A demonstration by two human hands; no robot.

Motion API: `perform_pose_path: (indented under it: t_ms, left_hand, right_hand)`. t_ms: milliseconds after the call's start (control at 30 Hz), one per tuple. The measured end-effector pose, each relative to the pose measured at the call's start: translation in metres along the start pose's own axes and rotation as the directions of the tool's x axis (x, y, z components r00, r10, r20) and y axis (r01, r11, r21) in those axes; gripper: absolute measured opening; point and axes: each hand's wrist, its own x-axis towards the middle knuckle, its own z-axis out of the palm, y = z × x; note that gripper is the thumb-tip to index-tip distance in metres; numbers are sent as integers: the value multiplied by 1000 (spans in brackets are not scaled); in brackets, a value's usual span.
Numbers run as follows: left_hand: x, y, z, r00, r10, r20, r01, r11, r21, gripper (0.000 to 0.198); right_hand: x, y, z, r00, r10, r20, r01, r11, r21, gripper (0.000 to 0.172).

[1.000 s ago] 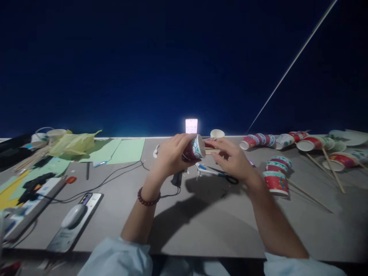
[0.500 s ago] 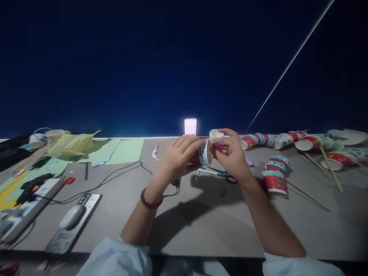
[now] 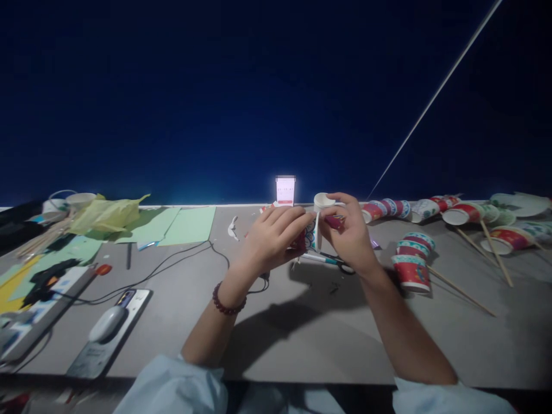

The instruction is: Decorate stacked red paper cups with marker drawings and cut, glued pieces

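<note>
My left hand (image 3: 276,236) is wrapped over a patterned paper cup (image 3: 309,236) lying on its side in the air, its white edge facing right. Against that white edge, my right hand (image 3: 347,236) has its thumb and fingers curled in a pinch. A maroon patch shows between the right fingers; I cannot tell whether it belongs to a held piece or a cup behind. Just beyond the fingers is a white round cup opening (image 3: 323,200). Below the hands lie scissors (image 3: 345,265) and a white-and-blue pen (image 3: 319,259).
Stacked paper cups (image 3: 411,273) with a wooden stick lie at right, more cups (image 3: 463,214) behind. A lit phone (image 3: 285,191) stands at the back. At left are green paper (image 3: 190,225), a yellow bag (image 3: 107,215), a power strip (image 3: 56,305), cables and a phone (image 3: 92,356) under a white case.
My left fingers have slid slightly right over the cup. Its white edge now looks narrower, turned more edge-on. My right hand has barely moved.
</note>
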Motion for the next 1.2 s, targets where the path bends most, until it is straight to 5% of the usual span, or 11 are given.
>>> perform_pose_path:
  t_ms: [1200]
  left_hand:
    - [1,0,1,1000,10,-4,-10,1000,-10,56]
  right_hand:
    - [-2,-2,0,999,48,-11,-47,999,27,38]
